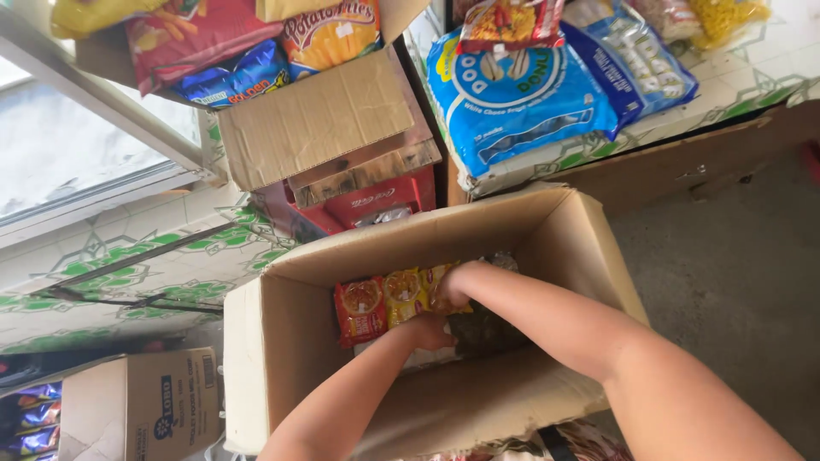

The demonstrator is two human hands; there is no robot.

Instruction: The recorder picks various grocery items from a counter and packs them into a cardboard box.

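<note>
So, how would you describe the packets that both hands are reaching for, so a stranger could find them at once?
Find the big open cardboard box in the middle of the floor. Inside it, at the far wall, a row of small snack packets stands where the left hand and right hand meet. They are red and yellow, unlike the large blue bag on the shelf above.

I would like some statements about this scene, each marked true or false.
1. Both hands reach into the open cardboard box. True.
2. The left hand and the right hand are at the red and yellow snack packets. True.
3. The box stands on a wooden chair. False: it stands low beside the grey floor, and no chair is in view.
4. The big blue bag lies inside the box. False: it lies on the shelf above it.
5. A smaller carton stands at lower left. True.
</note>
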